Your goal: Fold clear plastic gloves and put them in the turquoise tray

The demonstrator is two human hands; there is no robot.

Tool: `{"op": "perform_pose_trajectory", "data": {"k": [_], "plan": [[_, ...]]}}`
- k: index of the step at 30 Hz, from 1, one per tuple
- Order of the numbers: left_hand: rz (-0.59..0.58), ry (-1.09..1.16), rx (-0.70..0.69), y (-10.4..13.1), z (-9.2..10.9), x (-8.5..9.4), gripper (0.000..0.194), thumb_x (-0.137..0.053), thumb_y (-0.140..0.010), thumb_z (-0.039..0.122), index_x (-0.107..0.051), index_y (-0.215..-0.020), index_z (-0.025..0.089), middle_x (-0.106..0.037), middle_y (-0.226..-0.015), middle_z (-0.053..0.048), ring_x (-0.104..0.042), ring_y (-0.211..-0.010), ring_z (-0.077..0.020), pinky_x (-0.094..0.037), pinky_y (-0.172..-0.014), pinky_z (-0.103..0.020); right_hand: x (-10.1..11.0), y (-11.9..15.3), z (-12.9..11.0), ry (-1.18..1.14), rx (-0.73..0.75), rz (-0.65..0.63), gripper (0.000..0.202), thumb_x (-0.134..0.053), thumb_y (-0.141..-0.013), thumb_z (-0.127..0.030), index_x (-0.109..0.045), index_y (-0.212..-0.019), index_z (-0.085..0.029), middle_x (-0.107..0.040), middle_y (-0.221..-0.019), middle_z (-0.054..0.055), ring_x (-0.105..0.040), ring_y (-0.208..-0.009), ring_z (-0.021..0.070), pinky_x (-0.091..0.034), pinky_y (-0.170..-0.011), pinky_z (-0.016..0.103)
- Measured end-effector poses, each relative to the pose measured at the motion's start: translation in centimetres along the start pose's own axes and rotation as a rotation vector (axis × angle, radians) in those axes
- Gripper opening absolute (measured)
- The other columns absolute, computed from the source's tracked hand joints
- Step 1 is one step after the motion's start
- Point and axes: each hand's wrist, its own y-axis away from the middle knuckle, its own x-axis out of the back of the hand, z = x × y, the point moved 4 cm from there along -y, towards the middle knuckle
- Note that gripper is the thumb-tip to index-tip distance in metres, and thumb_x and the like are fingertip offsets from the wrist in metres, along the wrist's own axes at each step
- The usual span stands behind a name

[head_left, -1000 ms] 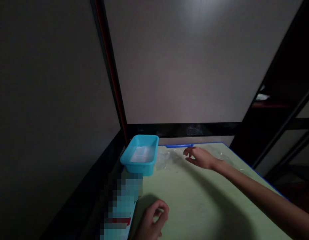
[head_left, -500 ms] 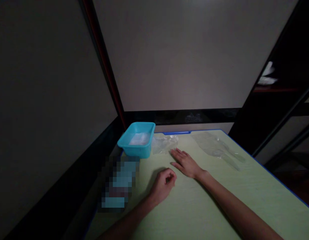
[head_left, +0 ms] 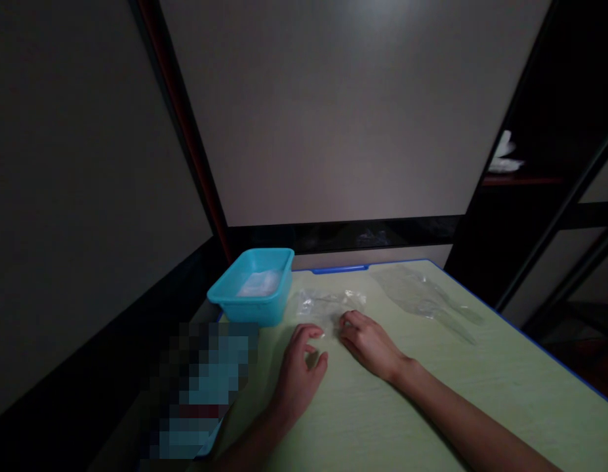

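On the pale green table lies a crumpled clear plastic bag (head_left: 328,303), just beyond my hands. My left hand (head_left: 302,367) is beside its near edge, thumb and fingers apart in a loose curve with nothing between them. At the bag's near right corner rests my right hand (head_left: 370,342), its fingers curled down and drawn together; what they hold, if anything, is hidden. A second clear plastic bag (head_left: 416,292) with long handles lies flat to the right.
A turquoise basket (head_left: 249,305) with something white inside stands at the back left corner. A pixelated blue object (head_left: 210,387) lies along the left edge. Behind the table (head_left: 481,387) rises a pale panel (head_left: 333,118).
My left hand has opened from a loose curl. My right hand's fingers have drawn in from lying flat. The near bag has shifted toward me and to the right. The view has tilted slightly.
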Motion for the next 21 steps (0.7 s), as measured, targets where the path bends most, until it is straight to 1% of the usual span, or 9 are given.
{"op": "perform_pose_trajectory", "data": {"k": [2,5,7,9,11,13,16,18,21], "plan": [[-0.009,-0.025,-0.054,-0.2,-0.1,0.1,0.039,-0.052,-0.057,0.005,-0.055,-0.093,0.020,-0.057,-0.100,-0.004,-0.052,-0.095,-0.0207,-0.043,-0.079,-0.032,0.2,0.1,0.1,-0.041,0.011,-0.025,0.022,-0.037,-0.088,-0.017,-0.058,-0.081,-0.015,-0.057,-0.094,0.010,-0.051,-0.090,0.0206,-0.040,-0.079,0.031],[-0.091,-0.107,-0.143,-0.2,0.1,-0.1,0.052,-0.056,-0.057,0.006,-0.052,-0.108,0.019,-0.053,-0.117,-0.008,-0.043,-0.113,-0.0248,-0.030,-0.097,-0.042,1.1,0.5,0.3,-0.237,-0.033,-0.100,0.019,-0.034,-0.089,-0.022,-0.052,-0.088,-0.016,-0.059,-0.083,0.007,-0.054,-0.076,0.0174,-0.042,-0.070,0.028],[-0.146,-0.157,-0.206,-0.1,0.5,-0.2,0.047,-0.057,-0.058,0.006,-0.055,-0.102,0.020,-0.052,-0.121,-0.008,-0.037,-0.119,-0.0266,-0.022,-0.102,-0.045,1.8,0.8,0.2,-0.477,-0.065,-0.119,0.018,-0.034,-0.090,-0.028,-0.048,-0.084,-0.018,-0.059,-0.076,0.004,-0.055,-0.069,0.0151,-0.042,-0.065,0.026],[-0.197,-0.148,-0.237,-0.1,1.1,-0.2,0.026,-0.057,-0.059,0.006,-0.060,-0.081,0.020,-0.058,-0.112,-0.006,-0.042,-0.115,-0.0271,-0.020,-0.102,-0.045,2.5,0.9,-0.1,-0.810,-0.090,-0.113,0.021,-0.035,-0.089,-0.035,-0.044,-0.079,-0.019,-0.059,-0.070,0.002,-0.056,-0.065,0.0139,-0.043,-0.062,0.025],[-0.242,-0.050,-0.164,-0.2,1.3,-0.1,0.011,-0.056,-0.061,0.008,-0.055,-0.062,0.019,-0.065,-0.091,-0.005,-0.055,-0.096,-0.0246,-0.033,-0.094,-0.041,2.6,0.9,-0.4,-1.156,-0.138,-0.132,0.026,-0.040,-0.086,-0.044,-0.040,-0.077,-0.019,-0.059,-0.060,-0.001,-0.056,-0.053,0.0127,-0.043,-0.051,0.023],[-0.287,0.137,0.014,-0.3,1.1,-0.1,0.010,-0.059,-0.063,0.015,-0.051,-0.058,0.018,-0.063,-0.068,-0.002,-0.059,-0.070,-0.0188,-0.046,-0.072,-0.032,2.4,0.7,-0.2,-1.399,-0.224,-0.128,0.031,-0.047,-0.081,-0.049,-0.038,-0.077,-0.020,-0.055,-0.048,-0.005,-0.048,-0.036,0.0102,-0.037,-0.038,0.019],[-0.248,0.446,0.287,-0.2,0.5,-0.3,0.017,-0.066,-0.059,0.026,-0.052,-0.062,0.016,-0.057,-0.058,0.002,-0.055,-0.053,-0.0134,-0.045,-0.047,-0.022,2.3,0.5,1.0,-1.556,-0.373,0.010,0.035,-0.057,-0.074,-0.050,-0.038,-0.074,-0.020,-0.050,-0.042,-0.008,-0.039,-0.028,0.0068,-0.029,-0.031,0.015],[-0.172,0.567,0.383,-0.2,0.2,-0.3,0.021,-0.068,-0.058,0.029,-0.053,-0.066,0.015,-0.058,-0.059,0.002,-0.054,-0.052,-0.0128,-0.044,-0.041,-0.020,2.5,0.6,2.0,-1.599,-0.461,0.098,0.036,-0.055,-0.073,-0.053,-0.041,-0.081,-0.020,-0.054,-0.050,-0.006,-0.049,-0.037,0.0087,-0.037,-0.037,0.017],[-0.072,0.628,0.428,-0.3,0.1,-0.2,0.023,-0.068,-0.059,0.029,-0.055,-0.072,0.015,-0.059,-0.061,0.002,-0.055,-0.050,-0.0121,-0.046,-0.042,-0.020,3.0,0.8,2.2,-1.610,-0.466,0.042,0.053,-0.044,-0.074,-0.062,-0.041,-0.106,-0.020,-0.063,-0.077,0.005,-0.063,-0.071,0.0176,-0.048,-0.062,0.029]]}}
